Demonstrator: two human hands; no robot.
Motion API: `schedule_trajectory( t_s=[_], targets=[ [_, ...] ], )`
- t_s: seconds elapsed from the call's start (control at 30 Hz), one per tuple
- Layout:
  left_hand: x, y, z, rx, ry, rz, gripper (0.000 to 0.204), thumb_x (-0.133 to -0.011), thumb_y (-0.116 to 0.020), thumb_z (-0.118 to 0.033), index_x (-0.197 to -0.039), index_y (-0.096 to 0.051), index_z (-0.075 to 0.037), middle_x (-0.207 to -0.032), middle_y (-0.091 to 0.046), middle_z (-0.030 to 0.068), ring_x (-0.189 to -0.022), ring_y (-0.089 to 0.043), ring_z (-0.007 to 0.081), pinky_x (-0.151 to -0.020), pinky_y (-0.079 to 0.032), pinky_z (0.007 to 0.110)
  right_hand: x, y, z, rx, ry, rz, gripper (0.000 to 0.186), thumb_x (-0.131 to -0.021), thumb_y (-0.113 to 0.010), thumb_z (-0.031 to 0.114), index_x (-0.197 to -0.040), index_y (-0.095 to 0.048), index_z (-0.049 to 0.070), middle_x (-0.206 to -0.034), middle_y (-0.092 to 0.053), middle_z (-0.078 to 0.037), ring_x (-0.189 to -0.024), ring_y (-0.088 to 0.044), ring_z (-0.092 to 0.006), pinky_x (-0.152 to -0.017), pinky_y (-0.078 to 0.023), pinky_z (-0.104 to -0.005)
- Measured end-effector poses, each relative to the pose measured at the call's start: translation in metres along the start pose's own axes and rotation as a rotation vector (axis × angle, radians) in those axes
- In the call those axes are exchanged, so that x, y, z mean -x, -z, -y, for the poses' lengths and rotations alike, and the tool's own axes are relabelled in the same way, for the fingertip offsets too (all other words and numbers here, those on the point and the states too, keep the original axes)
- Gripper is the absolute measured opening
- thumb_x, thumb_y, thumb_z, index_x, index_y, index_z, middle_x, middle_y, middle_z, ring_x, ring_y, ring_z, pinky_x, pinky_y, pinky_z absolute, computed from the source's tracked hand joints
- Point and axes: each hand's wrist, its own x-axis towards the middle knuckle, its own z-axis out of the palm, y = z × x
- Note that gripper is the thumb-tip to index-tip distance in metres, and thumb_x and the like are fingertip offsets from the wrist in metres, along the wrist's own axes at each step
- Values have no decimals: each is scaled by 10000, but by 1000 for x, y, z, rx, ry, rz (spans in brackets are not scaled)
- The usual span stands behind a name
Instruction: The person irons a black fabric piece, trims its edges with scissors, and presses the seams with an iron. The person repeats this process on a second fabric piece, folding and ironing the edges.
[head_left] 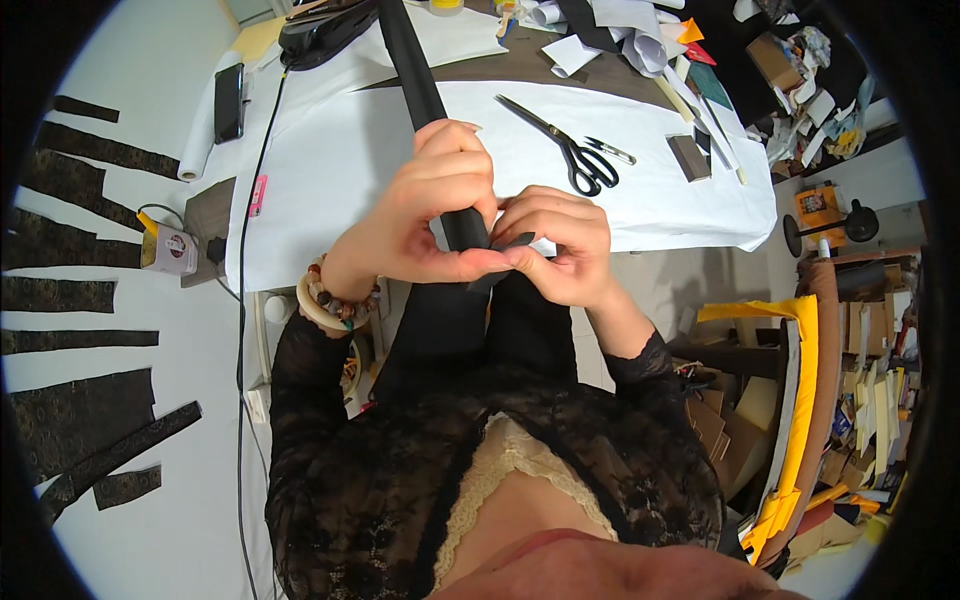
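Note:
A long black strip (408, 62), which looks like fabric, runs from the back of the table toward me. My left hand (440, 195) is closed around it, with thumb and fingers pinching near its near end. Close beside it, my right hand (562, 240) has curled fingers and its thumb pressed on the strip's folded end. The two thumbs almost meet there, just off the table's front edge. Black-handled scissors (570, 150) lie partly spread on the white paper (330, 170) beyond my right hand. Small thread snips (610, 150) rest next to them.
A black phone (229, 103) lies at the left, near a pink clip-like piece (258, 196). A dark cable (243, 330) hangs down the left side. Paper scraps (640, 40) pile up at the back right. Dark patterned fabric pieces (80, 420) are spread out at far left.

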Motion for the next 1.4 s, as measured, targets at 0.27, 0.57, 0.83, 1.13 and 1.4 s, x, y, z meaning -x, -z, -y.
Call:
schedule_trajectory(
  t_s=[0.27,0.57,0.83,1.13,1.4],
  targets=[
    [-5,4,2,67,-20,59,347,-715,-790,-322,-692,-523,-100,-742,-455,29,-801,-391,243,-848,-288,376,-3,-2,-9,-38,-11,-27,135,-745,-771,102,-712,-655,43,-727,-668,-65,-695,-651,-230,-866,-559,-423],
    [0,6,4,73,-15,66,401,-817,-698,-473,-750,-563,-101,-751,-470,26,-836,-443,241,-946,-282,405,3,-10,-28,-455,-200,-36,426,-720,-850,195,-991,-561,39,-850,-678,-83,-772,-665,-194,-779,-535,-321],
    [-3,-2,6,31,-14,-21,238,-995,-475,-278,-1089,-541,-70,-844,-576,31,-928,-515,232,-989,-310,393,4,-21,-3,-113,-164,-196,643,-635,-918,190,-1073,-465,58,-880,-627,-55,-806,-644,-130,-803,-537,-302],
    [-2,-30,25,110,54,-572,383,-934,-531,-17,-1304,-432,-30,-1380,-455,157,-1257,-480,285,-1065,-370,363,21,-16,12,-16,-440,-485,320,-730,-824,51,-1003,-674,-24,-816,-701,-58,-749,-655,-83,-655,-526,-210],
    [134,-118,12,997,1210,-1014,457,-947,-611,-337,-1260,-502,-21,-1147,-602,117,-1006,-612,225,-888,-468,312,88,29,-31,-690,-685,-978,144,-849,-705,83,-770,-586,97,-716,-636,21,-700,-603,-94,-732,-466,-250]
  ],
)
